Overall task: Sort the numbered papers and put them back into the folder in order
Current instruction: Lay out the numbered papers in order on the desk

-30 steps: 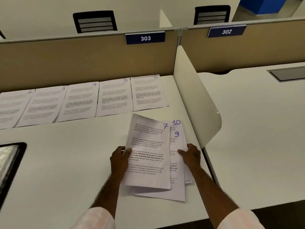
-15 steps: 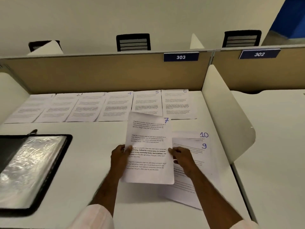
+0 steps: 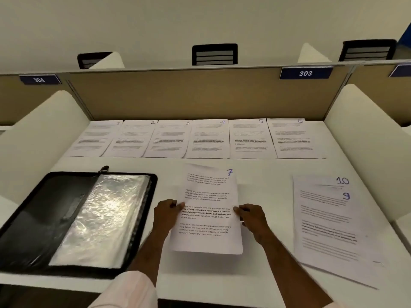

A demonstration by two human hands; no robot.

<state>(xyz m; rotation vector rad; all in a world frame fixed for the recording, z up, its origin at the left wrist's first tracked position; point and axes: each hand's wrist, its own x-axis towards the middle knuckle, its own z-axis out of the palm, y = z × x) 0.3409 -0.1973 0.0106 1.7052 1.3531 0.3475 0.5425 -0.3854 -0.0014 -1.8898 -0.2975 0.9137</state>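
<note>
The sheet numbered 7 [image 3: 208, 196] is lifted above the desk, tilted towards me. My left hand [image 3: 166, 213] pinches its left edge and my right hand [image 3: 252, 218] pinches its right edge. Sheets 1 to 6 lie in a row along the back: 1 [image 3: 93, 138], 2 [image 3: 131, 140], 3 [image 3: 169, 140], 4 [image 3: 209, 140], 5 [image 3: 250, 138], 6 [image 3: 293, 138]. At the right, sheet 9 [image 3: 327, 223] lies on top of sheet 10 [image 3: 342, 181]. The black folder [image 3: 35, 218] lies open at the left, its clear sleeves [image 3: 104, 218] showing.
Cream side dividers stand at the left [image 3: 37, 138] and right [image 3: 364, 141] of the white desk [image 3: 266, 174]. A tan back partition [image 3: 200, 96] carries the sign 303 [image 3: 305, 73]. Black chairs show behind the partition.
Both hands carried sheet 7 left, away from sheets 9 and 10, which stayed on the desk. My view swung left, bringing the open folder and sheet 1 into sight.
</note>
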